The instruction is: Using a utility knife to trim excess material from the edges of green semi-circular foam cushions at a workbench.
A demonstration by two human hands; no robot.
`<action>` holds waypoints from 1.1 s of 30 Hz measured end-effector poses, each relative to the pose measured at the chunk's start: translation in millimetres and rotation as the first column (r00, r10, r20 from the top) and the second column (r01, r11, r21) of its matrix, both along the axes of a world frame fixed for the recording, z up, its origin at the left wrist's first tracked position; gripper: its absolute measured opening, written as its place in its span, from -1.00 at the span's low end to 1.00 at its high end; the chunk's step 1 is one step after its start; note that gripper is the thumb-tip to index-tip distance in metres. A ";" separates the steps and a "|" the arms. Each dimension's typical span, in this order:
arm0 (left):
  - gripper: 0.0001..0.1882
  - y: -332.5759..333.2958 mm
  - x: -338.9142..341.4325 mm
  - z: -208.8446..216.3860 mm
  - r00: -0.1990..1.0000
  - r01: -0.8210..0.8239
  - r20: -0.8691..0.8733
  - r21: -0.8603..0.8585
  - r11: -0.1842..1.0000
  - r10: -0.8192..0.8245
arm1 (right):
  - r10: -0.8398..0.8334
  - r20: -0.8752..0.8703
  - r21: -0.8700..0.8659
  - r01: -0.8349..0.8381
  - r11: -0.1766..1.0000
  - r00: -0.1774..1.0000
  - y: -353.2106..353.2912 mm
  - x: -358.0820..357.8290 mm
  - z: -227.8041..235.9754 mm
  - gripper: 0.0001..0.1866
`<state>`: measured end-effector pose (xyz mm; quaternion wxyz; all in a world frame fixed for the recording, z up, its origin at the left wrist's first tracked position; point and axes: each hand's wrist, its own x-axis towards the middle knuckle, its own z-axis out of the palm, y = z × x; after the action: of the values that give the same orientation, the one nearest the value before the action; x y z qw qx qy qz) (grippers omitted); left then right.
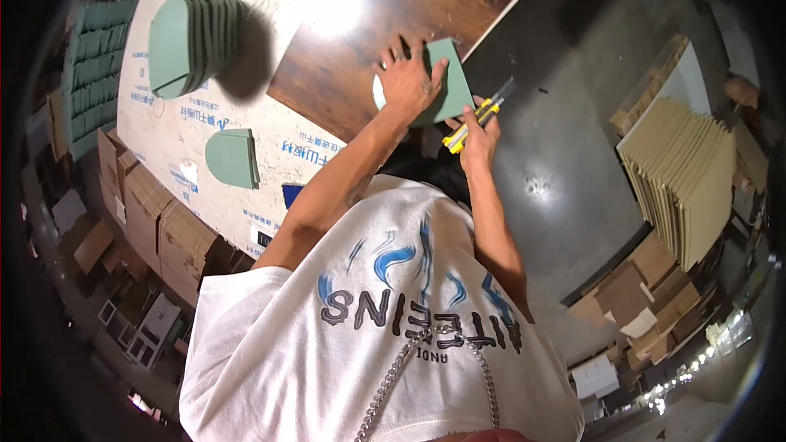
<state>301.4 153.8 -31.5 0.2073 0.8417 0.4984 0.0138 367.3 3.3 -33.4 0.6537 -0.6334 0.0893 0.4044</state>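
Note:
My left hand lies flat with its fingers spread on a pale green sheet piece, which has one rounded end and a straight right edge. A white rounded edge shows at the left, partly under that hand. The green piece rests at the edge of a brown wood-grain board. My right hand is closed round a yellow utility knife, beside the piece's lower right corner. The knife's dark tip points up and right, away from the piece.
On the white printed tabletop stand a row of green rounded pieces and a smaller green stack. More green stacks stand far left. Right, beyond the grey floor, lean tan sheets. Cardboard lies lower right.

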 end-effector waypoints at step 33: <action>-0.38 11.7 -35.3 -39.3 0.956 0.254 0.081 0.259 0.932 -0.283 | 0.819 -0.213 -0.673 -0.688 0.273 0.533 -11.4 -31.1 85.0 -0.68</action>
<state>266.2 165.5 -70.8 0.1302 0.9188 0.3599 0.0960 336.2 -8.0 51.6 0.0988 -0.8230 -0.1379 0.5421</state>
